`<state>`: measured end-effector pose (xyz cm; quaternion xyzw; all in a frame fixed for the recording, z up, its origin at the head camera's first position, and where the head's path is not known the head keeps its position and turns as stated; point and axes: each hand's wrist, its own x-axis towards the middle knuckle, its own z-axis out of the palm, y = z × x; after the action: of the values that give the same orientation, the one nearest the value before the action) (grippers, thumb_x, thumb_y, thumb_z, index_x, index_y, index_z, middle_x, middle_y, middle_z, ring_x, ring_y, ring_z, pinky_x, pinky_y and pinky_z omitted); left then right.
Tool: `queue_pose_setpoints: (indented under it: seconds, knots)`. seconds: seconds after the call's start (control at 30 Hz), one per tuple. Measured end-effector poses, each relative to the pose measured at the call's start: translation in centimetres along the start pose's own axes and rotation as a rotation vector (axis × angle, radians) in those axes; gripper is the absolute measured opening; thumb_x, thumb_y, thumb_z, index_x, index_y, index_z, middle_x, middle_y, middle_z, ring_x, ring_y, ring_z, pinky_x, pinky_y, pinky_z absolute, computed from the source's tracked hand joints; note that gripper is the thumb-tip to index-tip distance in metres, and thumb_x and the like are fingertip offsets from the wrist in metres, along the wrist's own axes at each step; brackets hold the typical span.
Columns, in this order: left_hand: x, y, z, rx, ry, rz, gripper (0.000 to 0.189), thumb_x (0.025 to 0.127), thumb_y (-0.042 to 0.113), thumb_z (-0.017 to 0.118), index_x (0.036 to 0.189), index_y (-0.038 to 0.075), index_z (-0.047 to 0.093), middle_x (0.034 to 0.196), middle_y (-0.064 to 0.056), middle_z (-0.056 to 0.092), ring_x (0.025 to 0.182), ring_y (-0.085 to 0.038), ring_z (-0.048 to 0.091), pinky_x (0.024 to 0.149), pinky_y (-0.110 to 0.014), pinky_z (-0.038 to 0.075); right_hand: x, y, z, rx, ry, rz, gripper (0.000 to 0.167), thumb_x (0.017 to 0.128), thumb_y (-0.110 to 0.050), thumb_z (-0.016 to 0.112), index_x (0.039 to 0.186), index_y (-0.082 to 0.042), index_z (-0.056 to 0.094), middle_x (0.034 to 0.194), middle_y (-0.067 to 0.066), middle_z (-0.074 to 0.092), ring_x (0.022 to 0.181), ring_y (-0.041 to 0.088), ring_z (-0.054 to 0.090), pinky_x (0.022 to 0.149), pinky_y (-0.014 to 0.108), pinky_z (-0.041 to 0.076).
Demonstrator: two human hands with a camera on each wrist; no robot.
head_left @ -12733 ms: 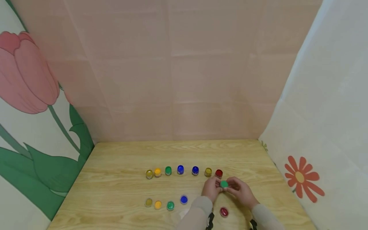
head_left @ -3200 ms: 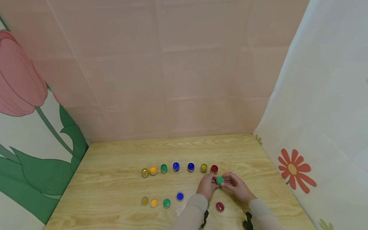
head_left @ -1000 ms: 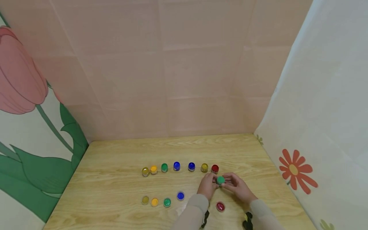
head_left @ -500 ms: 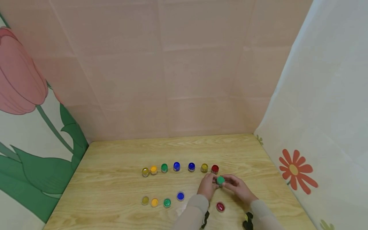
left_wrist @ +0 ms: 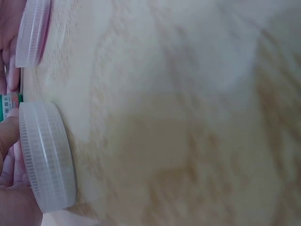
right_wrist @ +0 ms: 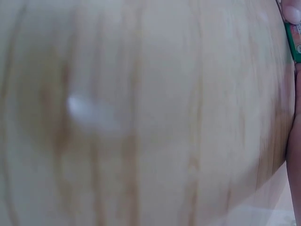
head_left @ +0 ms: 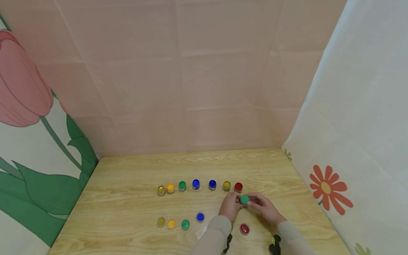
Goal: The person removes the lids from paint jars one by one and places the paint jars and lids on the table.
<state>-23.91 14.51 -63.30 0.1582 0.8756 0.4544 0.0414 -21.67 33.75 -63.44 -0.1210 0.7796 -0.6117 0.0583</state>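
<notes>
A small green paint jar (head_left: 244, 199) is held between both hands just in front of the back row. My left hand (head_left: 230, 206) grips it from the left, and my right hand (head_left: 264, 206) pinches it from the right with thumb and fingers. A printed label shows on the green jar (left_wrist: 8, 103) in the left wrist view. The right wrist view catches only an edge of the green jar (right_wrist: 295, 41) beside a fingertip. Nearest behind the hands stands a dark red paint jar (head_left: 238, 187). A red lid (head_left: 244, 229) lies between the forearms.
Several paint jars, among them a yellow jar (head_left: 226, 186) and a blue jar (head_left: 212, 184), form the back row. Nearer lie an orange lid (head_left: 171, 224), a green lid (head_left: 185, 224) and a blue lid (head_left: 200, 217). A translucent ribbed lid (left_wrist: 47, 157) sits near the left hand.
The view has shifted slightly since the oldest frame. Both hands stay on the green jar in the same place; the right fingers have shifted a little on it.
</notes>
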Motion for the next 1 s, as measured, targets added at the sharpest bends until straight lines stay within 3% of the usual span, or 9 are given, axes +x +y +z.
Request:
queue_pose_setpoints:
  seconds: [0.17, 0.43, 0.8, 1.0]
  knots:
    - [-0.06, 0.05, 0.01, -0.009, 0.005, 0.003, 0.025, 0.088, 0.005, 0.078, 0.107, 0.014, 0.064, 0.1, 0.003, 0.059, 0.092, -0.009, 0.06, 0.082, -0.022, 0.052, -0.14, -0.49, -0.14, -0.004, -0.009, 0.031, 0.043, 0.103, -0.012, 0.058, 0.14, 0.01, 0.05, 0.135, 0.031, 0.056, 0.113, 0.004, 0.059, 0.093, 0.018, 0.047]
    - [-0.1, -0.09, 0.03, -0.005, 0.009, 0.018, 0.026, 0.088, 0.004, 0.077, 0.109, 0.012, 0.064, 0.103, 0.001, 0.06, 0.093, -0.01, 0.061, 0.083, -0.022, 0.053, 0.13, -0.1, 0.31, 0.039, -0.025, -0.083, 0.043, 0.098, -0.002, 0.063, 0.133, 0.016, 0.044, 0.123, 0.038, 0.055, 0.108, 0.013, 0.063, 0.091, 0.021, 0.054]
    - [-0.11, -0.12, 0.15, -0.006, 0.016, 0.027, 0.026, 0.087, 0.004, 0.078, 0.107, 0.011, 0.064, 0.101, 0.001, 0.059, 0.092, -0.01, 0.061, 0.083, -0.022, 0.053, -0.22, -0.69, 0.1, 0.006, 0.002, 0.037, 0.042, 0.104, -0.013, 0.057, 0.139, 0.01, 0.05, 0.132, 0.031, 0.057, 0.112, 0.002, 0.059, 0.094, 0.018, 0.047]
    - [0.02, -0.1, 0.17, 0.003, 0.009, 0.013, 0.026, 0.087, 0.005, 0.078, 0.108, 0.013, 0.064, 0.102, 0.003, 0.059, 0.092, -0.008, 0.061, 0.082, -0.021, 0.053, -0.05, -0.34, 0.27, 0.024, -0.001, -0.008, 0.047, 0.101, -0.007, 0.062, 0.137, 0.015, 0.042, 0.126, 0.033, 0.056, 0.108, 0.011, 0.061, 0.091, 0.021, 0.052]
